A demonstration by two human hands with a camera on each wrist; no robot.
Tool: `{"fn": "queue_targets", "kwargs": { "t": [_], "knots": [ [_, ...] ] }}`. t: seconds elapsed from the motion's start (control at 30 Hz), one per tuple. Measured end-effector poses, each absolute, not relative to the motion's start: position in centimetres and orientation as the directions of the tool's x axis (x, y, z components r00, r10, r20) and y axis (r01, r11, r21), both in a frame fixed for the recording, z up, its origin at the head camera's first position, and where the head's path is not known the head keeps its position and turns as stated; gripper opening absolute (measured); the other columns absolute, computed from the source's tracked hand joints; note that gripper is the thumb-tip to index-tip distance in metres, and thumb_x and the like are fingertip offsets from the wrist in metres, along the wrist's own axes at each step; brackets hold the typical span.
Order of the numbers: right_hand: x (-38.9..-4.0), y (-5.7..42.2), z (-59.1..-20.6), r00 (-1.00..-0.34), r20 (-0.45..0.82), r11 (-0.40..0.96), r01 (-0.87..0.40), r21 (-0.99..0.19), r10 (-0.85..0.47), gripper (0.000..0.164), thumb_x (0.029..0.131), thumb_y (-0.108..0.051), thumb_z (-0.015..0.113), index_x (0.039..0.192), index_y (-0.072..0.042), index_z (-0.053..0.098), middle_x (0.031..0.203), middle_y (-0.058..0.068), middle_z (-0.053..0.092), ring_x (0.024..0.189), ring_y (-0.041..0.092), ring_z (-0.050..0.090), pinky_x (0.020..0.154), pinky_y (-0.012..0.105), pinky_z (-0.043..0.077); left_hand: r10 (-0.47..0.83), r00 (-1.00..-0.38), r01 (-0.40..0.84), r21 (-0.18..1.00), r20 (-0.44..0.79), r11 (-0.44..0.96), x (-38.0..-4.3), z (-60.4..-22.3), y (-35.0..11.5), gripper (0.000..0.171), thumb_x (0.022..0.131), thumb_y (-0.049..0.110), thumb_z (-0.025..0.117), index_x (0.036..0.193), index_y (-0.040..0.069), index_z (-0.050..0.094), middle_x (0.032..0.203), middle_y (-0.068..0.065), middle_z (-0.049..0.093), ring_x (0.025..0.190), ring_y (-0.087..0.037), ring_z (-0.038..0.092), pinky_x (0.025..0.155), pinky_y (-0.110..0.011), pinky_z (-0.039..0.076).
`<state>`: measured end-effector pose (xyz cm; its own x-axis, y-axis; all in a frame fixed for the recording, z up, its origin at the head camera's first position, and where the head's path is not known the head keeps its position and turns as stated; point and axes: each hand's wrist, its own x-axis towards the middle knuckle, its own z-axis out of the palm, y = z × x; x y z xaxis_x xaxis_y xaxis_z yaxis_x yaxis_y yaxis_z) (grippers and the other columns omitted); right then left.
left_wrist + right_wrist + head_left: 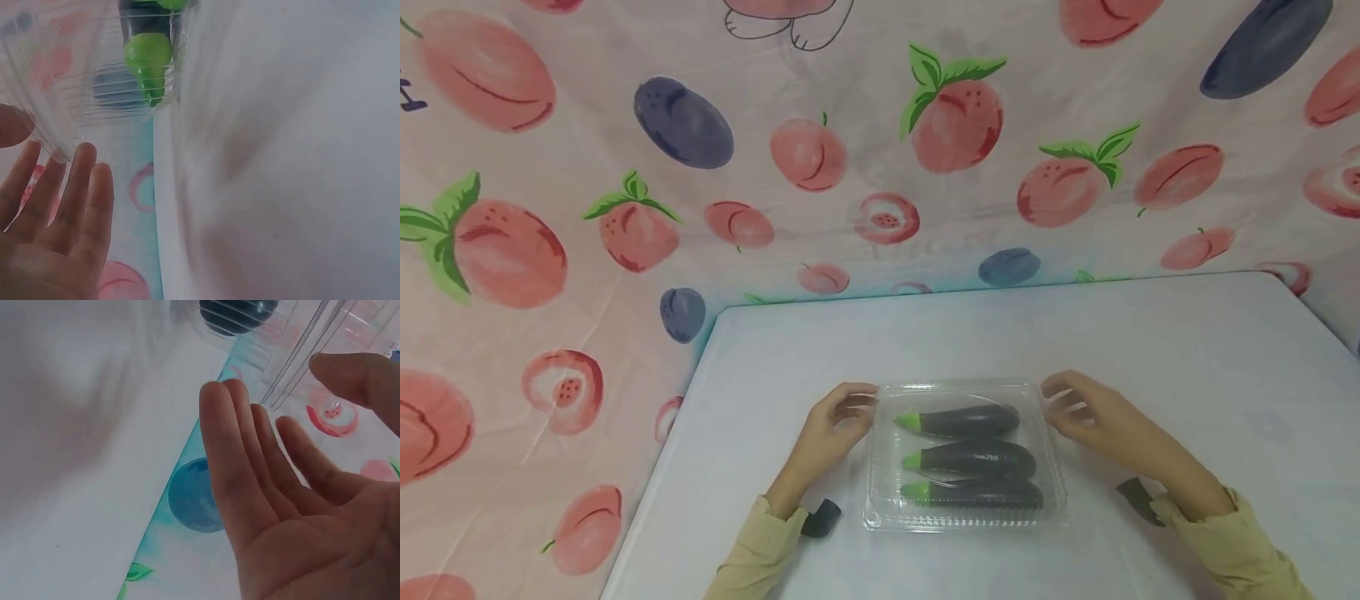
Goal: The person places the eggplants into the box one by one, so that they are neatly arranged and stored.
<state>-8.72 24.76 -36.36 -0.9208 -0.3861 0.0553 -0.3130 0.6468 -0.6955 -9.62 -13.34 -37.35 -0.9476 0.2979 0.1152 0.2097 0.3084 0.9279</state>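
A clear plastic clamshell box (886,510) lies on the table in the head view. Inside it are three dark eggplants (979,458) with green caps, side by side, caps to the left. My left hand (829,432) is at the box's upper left edge. In the left wrist view, its extended fingertips (84,153) meet the box's rim, and the thumb lies across from them. At the upper right edge is my right hand (1097,421). The right wrist view shows its fingers nearly straight, tips right by the rim, with the thumb (350,378) on the rim's other side.
The white table (985,333) runs back to a curtain (850,75) printed with peaches and plums, which also hangs along the left side. A dark wrist strap piece (822,518) shows at the left sleeve, another (1141,502) at the right one.
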Motion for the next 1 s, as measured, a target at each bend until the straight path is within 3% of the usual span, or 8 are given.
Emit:
{"fn": "queue_targets", "kwargs": {
  "t": [0.2, 0.37, 0.57, 0.77, 1.0],
  "knots": [
    [-8.8, 24.9, -36.5, -0.923, 0.007, 0.613, -0.262, -0.746, -0.386, 0.040, 0.097, -0.014, 0.064, 0.131, 0.001, 0.048, 0.115, 0.017, 0.067, 0.103, 0.033, 0.066, 0.083, 0.043, 0.060, 0.299, -0.951, 0.180, 0.927, 0.078, 0.330, -9.8, -38.3, -13.5, 0.038, 0.094, -0.001, 0.062, 0.132, 0.001, 0.057, 0.131, -0.016, 0.061, 0.122, -0.038, 0.058, 0.109, -0.052, 0.045],
    [-8.7, 25.0, -36.8, -0.920, -0.072, 0.503, -0.144, -0.852, -0.385, 0.042, 0.098, -0.008, 0.060, 0.134, 0.004, 0.042, 0.113, 0.023, 0.066, 0.094, 0.025, 0.070, 0.073, 0.032, 0.062, 0.296, -0.951, 0.197, 0.919, 0.094, 0.341, -10.3, -39.9, -13.8, 0.042, 0.094, -0.001, 0.062, 0.135, 0.009, 0.056, 0.132, -0.013, 0.062, 0.117, -0.031, 0.063, 0.107, -0.050, 0.047],
    [-8.5, 24.8, -37.0, -0.917, -0.140, 0.413, -0.029, -0.910, -0.374, 0.047, 0.099, -0.008, 0.058, 0.138, 0.006, 0.036, 0.116, 0.029, 0.060, 0.089, 0.017, 0.069, 0.069, 0.032, 0.062, 0.303, -0.944, 0.236, 0.914, 0.134, 0.331, -10.2, -40.3, -13.9, 0.045, 0.095, 0.000, 0.063, 0.136, 0.017, 0.055, 0.135, -0.002, 0.060, 0.115, -0.021, 0.065, 0.103, -0.041, 0.051],
    [-8.4, 24.5, -37.3, -0.921, -0.148, 0.384, -0.002, -0.923, -0.361, 0.048, 0.099, -0.005, 0.058, 0.139, 0.007, 0.034, 0.116, 0.030, 0.056, 0.080, 0.016, 0.069, 0.064, 0.033, 0.062, 0.263, -0.958, 0.200, 0.922, 0.114, 0.332, -9.6, -39.9, -13.6, 0.051, 0.095, 0.002, 0.061, 0.143, 0.012, 0.047, 0.142, -0.006, 0.054, 0.113, -0.027, 0.066, 0.091, -0.029, 0.058],
    [-8.5, 24.4, -37.4, -0.924, -0.130, 0.374, -0.015, -0.928, -0.360, 0.047, 0.098, -0.002, 0.057, 0.138, 0.009, 0.034, 0.115, 0.029, 0.055, 0.077, 0.015, 0.069, 0.062, 0.033, 0.062, 0.233, -0.970, 0.147, 0.938, 0.074, 0.315, -8.7, -39.5, -13.5, 0.049, 0.095, 0.000, 0.061, 0.141, 0.003, 0.047, 0.139, -0.014, 0.054, 0.109, -0.032, 0.067, 0.085, -0.027, 0.060]
  ]
}}
